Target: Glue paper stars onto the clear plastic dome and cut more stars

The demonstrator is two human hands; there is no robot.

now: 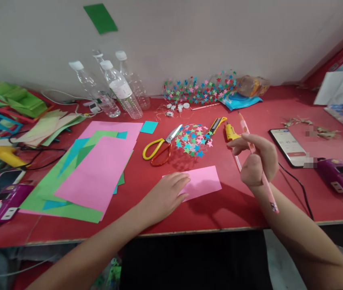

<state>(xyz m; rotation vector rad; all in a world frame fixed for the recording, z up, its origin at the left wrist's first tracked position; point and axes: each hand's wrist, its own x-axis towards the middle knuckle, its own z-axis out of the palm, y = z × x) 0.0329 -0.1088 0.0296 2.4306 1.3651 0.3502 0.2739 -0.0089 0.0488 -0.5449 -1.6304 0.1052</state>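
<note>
Clear plastic bottles (124, 98) with white caps stand grouped at the back of the red table (219, 219), below a green paper piece (100, 18) on the wall (189, 36). Right of them lies a clear, star-dotted object (200, 89) — a blue packet (242, 102) near its right end. Far right, a lit phone (287, 146) lies near a purple socket box (333, 173); far left, a yellow glue gun (3, 156) lies among dark cables (48, 166).

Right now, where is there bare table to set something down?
Bare table shows between the paper stack and the left hand, nearer than the scissors, and between the blue packet and the phone at right. It is crowded around the star cutouts, by the scissors, cutter and glue gun, and at the left end around a second glue gun.
</note>
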